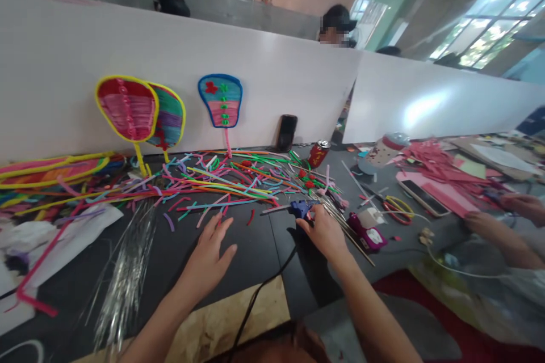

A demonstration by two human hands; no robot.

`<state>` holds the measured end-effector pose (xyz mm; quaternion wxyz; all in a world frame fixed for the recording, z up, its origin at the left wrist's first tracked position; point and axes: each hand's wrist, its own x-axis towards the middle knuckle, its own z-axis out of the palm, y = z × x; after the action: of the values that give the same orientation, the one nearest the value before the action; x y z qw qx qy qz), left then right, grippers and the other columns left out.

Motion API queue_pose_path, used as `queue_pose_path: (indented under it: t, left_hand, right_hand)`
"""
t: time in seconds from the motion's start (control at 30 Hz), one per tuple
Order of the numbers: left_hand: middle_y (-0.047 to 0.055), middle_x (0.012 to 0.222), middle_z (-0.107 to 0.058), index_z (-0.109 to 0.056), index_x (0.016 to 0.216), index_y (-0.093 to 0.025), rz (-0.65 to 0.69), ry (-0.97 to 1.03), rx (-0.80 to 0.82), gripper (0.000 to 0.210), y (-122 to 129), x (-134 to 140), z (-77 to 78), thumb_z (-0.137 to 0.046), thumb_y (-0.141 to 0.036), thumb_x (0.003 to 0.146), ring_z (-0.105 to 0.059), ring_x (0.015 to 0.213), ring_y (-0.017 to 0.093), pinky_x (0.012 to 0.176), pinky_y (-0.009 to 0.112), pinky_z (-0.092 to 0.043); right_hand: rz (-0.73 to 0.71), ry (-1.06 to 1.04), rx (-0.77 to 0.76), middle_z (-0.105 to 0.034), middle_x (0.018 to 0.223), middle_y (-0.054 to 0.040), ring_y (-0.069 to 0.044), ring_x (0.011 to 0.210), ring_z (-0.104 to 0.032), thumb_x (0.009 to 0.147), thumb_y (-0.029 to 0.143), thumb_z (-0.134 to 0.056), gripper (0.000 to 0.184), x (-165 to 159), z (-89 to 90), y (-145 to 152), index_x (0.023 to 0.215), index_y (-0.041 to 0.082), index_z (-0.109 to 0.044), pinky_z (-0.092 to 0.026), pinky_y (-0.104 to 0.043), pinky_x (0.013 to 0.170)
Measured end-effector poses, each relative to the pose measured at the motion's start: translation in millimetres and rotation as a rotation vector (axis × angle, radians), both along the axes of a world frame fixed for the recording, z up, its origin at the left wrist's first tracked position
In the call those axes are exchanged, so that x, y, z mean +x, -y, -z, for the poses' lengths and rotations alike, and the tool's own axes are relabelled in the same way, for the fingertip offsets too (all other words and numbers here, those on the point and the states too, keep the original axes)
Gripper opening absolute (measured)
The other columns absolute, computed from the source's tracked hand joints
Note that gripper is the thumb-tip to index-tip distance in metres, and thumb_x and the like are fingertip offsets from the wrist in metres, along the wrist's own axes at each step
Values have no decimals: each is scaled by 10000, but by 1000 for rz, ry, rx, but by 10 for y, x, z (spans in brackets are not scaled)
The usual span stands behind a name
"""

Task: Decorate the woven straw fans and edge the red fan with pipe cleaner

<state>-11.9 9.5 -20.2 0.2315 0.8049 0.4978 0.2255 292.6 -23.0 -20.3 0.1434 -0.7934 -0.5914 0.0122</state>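
Observation:
My left hand (213,250) is over the dark table with its fingers apart. Its fingertips are at the near edge of a spread of colourful pipe cleaners (230,188); whether they touch one I cannot tell. My right hand (326,231) is closed around a dark blue glue gun (300,209), with a pale stick (275,210) jutting out on its left. A black cord (272,278) runs from near it toward me. Short cut pieces, such as a purple one (169,222) and a red one (251,216), lie about my left hand.
Fan-shaped pipe-cleaner pieces (220,101) lean on the white partition (264,62). Farther right are a phone (286,133), a red can (318,154), scissors (395,209) and a purple device (368,233). Thin metallic wires (128,278) lie left. A co-worker's hands (489,229) are at right.

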Motion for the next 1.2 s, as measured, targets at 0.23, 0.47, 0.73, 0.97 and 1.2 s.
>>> queue_pose_path:
  t: [0.23,0.47,0.73,0.97,1.2]
  left_hand:
    - [129,1447,-344,-458,1296,-202,77,-128,203,442,153,-94,67,-437,-317,869,-316,1341,292,1034,480,-367]
    - [124,1439,-349,-481,1282,-211,87,-163,233,421,257,-213,174,-417,-327,882,-344,1324,294,1021,469,-389]
    - [101,1453,-346,-516,1257,-245,92,-162,225,408,373,-313,279,-446,-320,863,-339,1328,305,1022,482,-388]
    - [98,1453,-347,-526,1249,-243,72,-158,222,403,426,-322,261,-457,-301,856,-323,1337,311,1027,491,-386]
    - [115,1471,-307,-511,1268,-233,54,-206,220,420,472,-300,219,-448,-216,853,-308,1347,290,1040,474,-376]
  right_hand:
    - [47,-108,43,-643,886,-86,-241,838,-638,773,388,-617,323,-34,47,1,961,184,-452,-435,-297,666]
    - [30,-207,77,-619,807,-38,-210,762,-610,750,368,-541,244,-1,90,51,913,209,-453,-421,-287,637]
    - [10,-294,145,-612,786,-31,-189,691,-586,729,338,-497,243,-51,49,75,927,199,-476,-441,-306,657]
    - [86,-290,200,-633,831,-63,-198,689,-588,714,367,-512,290,163,-84,-50,936,181,-503,-429,-313,651]
    - [218,-168,70,-636,850,-69,-219,773,-610,740,367,-556,275,366,30,-184,936,186,-493,-416,-301,648]
